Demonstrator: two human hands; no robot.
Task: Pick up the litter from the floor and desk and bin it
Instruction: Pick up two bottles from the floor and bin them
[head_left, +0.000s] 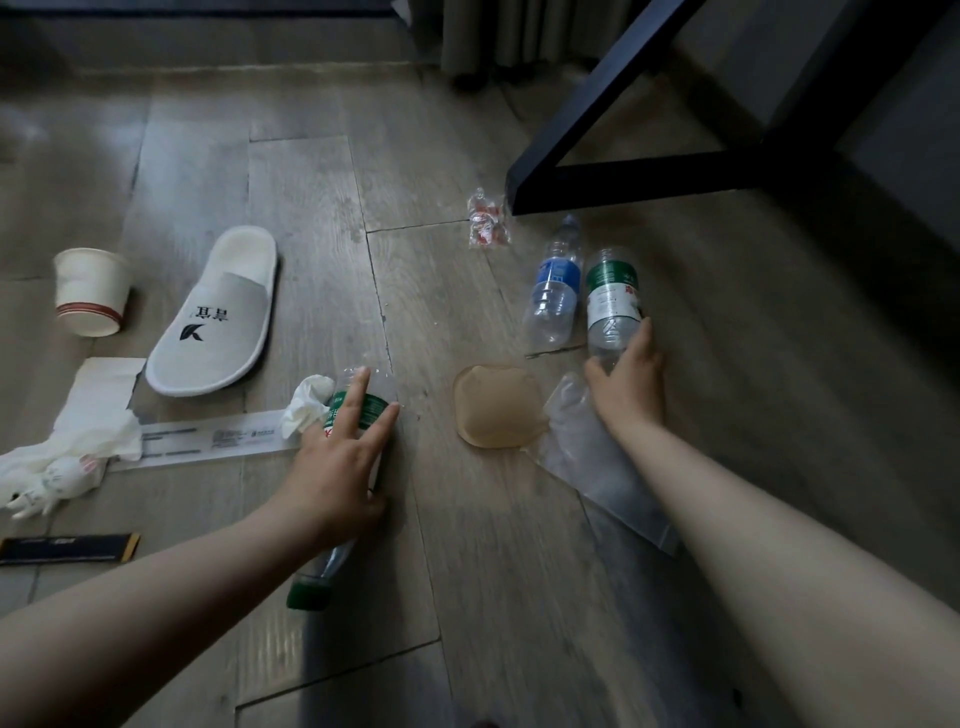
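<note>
Item: litter on a wooden floor (467, 571), positions given from the white slipper (213, 317). Just right of its heel, the left hand (337, 467) holds a capped bottle (327, 564). The fingers are spread over the label and the thumb is wrapped beneath. A crumpled tissue (306, 410) is pressed against the bottle's side, likely so both go in one trip. Well right of the slipper, the right hand (628, 379) grips the base of a second bottle (612, 296), thumb and fingers curled round it. This bottle lies touching a blue-label bottle (556, 291). Between the hands lie a brown pad (496, 408) and a clear bag (587, 452). Left of the slipper are a paper cup (91, 291) and loose napkins (98, 415). No bin is in view. Judgement: one bottle per hand saves a trip, and most pieces are not yet gathered.
</note>
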